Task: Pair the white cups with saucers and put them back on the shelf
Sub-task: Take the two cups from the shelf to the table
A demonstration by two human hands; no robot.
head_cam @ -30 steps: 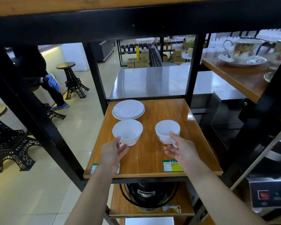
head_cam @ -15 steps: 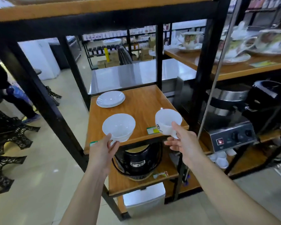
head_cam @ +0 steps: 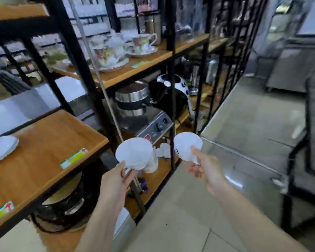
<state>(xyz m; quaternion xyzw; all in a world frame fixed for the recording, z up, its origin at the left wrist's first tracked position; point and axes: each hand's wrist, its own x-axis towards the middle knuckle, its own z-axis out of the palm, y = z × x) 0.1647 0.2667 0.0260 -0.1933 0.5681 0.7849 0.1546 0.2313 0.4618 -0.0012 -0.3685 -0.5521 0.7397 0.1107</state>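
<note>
White saucers (head_cam: 2, 150) are sitting stacked at the wooden shelf's (head_cam: 49, 142) far left edge, partly cut off. Clear of the shelf, the left hand (head_cam: 119, 180) is pinching one white cup (head_cam: 134, 153) from below, while the right hand (head_cam: 205, 169) is gripping the second cup (head_cam: 187, 145), thumb on its rim. Motion blur is smearing both cups' handles.
</note>
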